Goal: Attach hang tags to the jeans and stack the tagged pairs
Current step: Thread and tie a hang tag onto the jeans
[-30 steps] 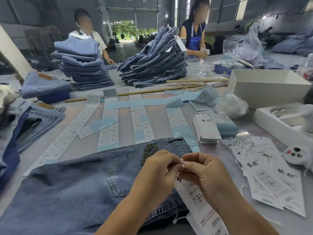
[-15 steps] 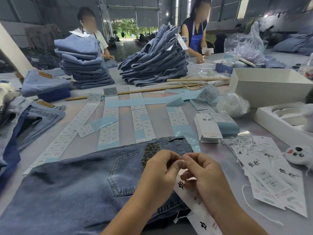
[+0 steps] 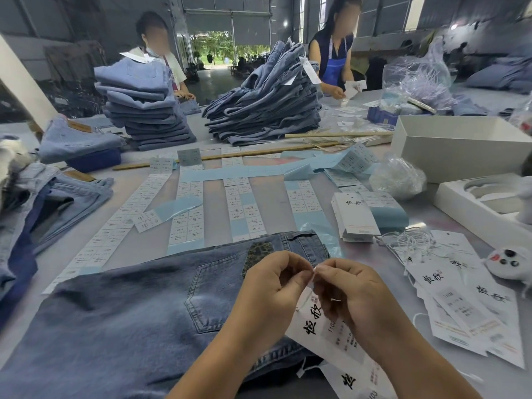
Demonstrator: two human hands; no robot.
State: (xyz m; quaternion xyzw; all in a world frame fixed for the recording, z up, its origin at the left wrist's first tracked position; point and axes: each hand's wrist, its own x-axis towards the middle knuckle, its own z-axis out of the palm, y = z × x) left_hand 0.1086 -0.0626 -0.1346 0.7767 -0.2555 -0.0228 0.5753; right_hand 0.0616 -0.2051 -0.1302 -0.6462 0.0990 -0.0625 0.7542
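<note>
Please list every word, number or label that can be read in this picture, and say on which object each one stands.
"1103": partly covered number on the hang tag under the hands; it may go on.
"11038": on the loose hang tags at right, only just legible.
"11038": upside down on the sticker strips.
Two large brush-written Chinese characters: on the hang tags and on the tag bundle; I cannot read them surely.
Fine print on tags and stickers: too small to read.

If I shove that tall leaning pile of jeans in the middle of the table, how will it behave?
The leaning pile of jeans would probably slump rather than slide whole: its layers already slant and splay unevenly. It likely feels heavy, being many folded denim pairs. The top pairs, with a hang tag dangling off them, seem likeliest to slip off first.
</note>
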